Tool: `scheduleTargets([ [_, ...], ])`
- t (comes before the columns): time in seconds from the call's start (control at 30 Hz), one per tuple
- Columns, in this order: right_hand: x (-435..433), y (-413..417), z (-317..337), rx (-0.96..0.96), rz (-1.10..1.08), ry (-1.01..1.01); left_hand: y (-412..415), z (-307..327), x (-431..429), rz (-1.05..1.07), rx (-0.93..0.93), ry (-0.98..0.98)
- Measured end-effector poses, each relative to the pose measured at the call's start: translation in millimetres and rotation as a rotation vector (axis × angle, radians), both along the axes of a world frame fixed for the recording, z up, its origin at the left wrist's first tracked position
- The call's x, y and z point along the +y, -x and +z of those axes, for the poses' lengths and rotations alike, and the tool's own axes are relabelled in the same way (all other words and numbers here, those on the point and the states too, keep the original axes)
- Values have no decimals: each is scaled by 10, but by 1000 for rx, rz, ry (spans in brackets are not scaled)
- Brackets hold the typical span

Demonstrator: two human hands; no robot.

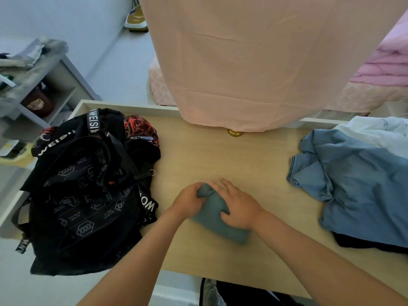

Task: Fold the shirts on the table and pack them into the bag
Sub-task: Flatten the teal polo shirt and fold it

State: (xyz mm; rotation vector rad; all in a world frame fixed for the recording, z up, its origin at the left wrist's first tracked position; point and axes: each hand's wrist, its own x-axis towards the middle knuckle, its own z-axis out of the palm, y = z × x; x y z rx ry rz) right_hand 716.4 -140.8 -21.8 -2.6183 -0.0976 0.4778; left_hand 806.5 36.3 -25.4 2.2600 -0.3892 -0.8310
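Observation:
A grey-green shirt (217,219), folded into a small bundle, lies on the wooden table (220,160) near its front edge. My left hand (187,200) grips the bundle's far left end with curled fingers. My right hand (237,205) presses down on its right side, thumb tucked against the cloth and fingers spread. A black bag (86,191) with white lettered straps sits at the table's left end. A crumpled blue shirt (357,186) lies at the right on a dark garment (366,242), with a white one (379,133) behind it.
A peach sheet (254,62) hangs over the table's far edge, with a brass knob (235,132) under its hem. A grey shelf unit (44,85) stands at the left. Pink bedding (386,67) lies at the far right. A shoe (210,292) shows below the front edge.

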Motion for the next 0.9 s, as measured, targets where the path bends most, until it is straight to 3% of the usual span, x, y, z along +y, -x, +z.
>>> scheduleTargets([
  [0.07,98,-85,9,24,7,-59,-132,20,-5,-75,-170,-55],
  [0.17,285,-225,-55,149,-160,-177,-221,41,1,8,-435,-129],
  [0.23,377,-300,-94,141,-226,-123,-172,32,62,38,-521,-208],
  [0.33,434,-358,-171,-44,-97,121,-17,-47,224,108,-455,-294],
  [0.47,477,-369,-208,-101,56,248,91,-94,373,73,-188,-147],
  [0.6,593,-540,13,-129,59,419,-3,13,525,-7,-182,-82],
  [0.73,957,-823,297,-183,63,376,-146,247,922,41,-430,-105],
  [0.9,1834,-1107,454,-250,297,248,-308,515,1868,233,-720,-264],
])
